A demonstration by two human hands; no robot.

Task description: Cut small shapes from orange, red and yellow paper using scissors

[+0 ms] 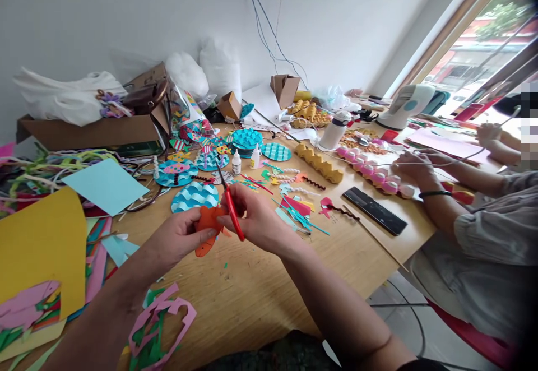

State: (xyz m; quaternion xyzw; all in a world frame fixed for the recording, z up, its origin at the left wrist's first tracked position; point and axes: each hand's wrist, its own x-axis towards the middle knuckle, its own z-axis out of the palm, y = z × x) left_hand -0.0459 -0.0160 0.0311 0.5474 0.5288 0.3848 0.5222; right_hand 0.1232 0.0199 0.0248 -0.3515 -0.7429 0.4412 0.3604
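An orange paper cutout, fish-like with drawn lines on it, is pinched between the thumb and fingers of my left hand. My right hand grips a pair of scissors with red handles, their dark blades pointing up and away from me. The right fingers are close beside the cutout's right edge; whether they touch it I cannot tell. Just beyond the hands lies a blue disc with pale wavy strips. Pink and green paper scraps lie near my left forearm.
Yellow card and light blue paper lie at the left. Small glue bottles, a yellow egg-carton strip, a black phone and a white bottle stand or lie beyond. Another person's hands work at the right.
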